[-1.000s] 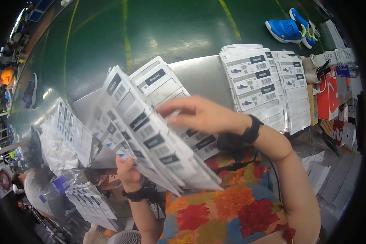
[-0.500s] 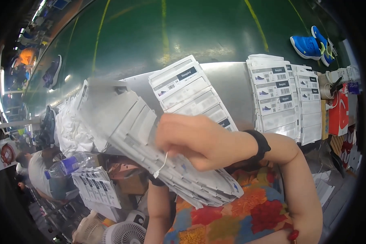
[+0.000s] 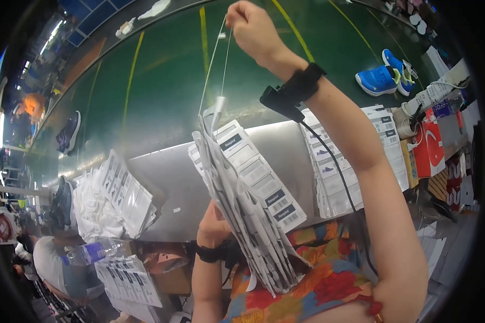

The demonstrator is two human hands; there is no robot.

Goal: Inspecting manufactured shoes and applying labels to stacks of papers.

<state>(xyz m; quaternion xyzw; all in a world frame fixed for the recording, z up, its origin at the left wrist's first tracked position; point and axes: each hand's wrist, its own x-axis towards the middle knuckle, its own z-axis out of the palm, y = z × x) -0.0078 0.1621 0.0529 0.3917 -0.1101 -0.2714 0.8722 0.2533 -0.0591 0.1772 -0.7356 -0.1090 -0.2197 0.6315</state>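
Bare forearms; a black band on each wrist, the right one trailing a thin black cable. Bright floral garment in orange, red and blue.

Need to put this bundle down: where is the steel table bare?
Bare steel table lies between the left tag pile and the held tag bundle. A narrower strip runs before the right tag stacks. The right end by the red box is crowded.

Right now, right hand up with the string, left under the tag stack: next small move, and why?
Probably keep drawing the string upward with the right hand: it runs taut to the top of the tag stack, which the left hand steadies from beneath.
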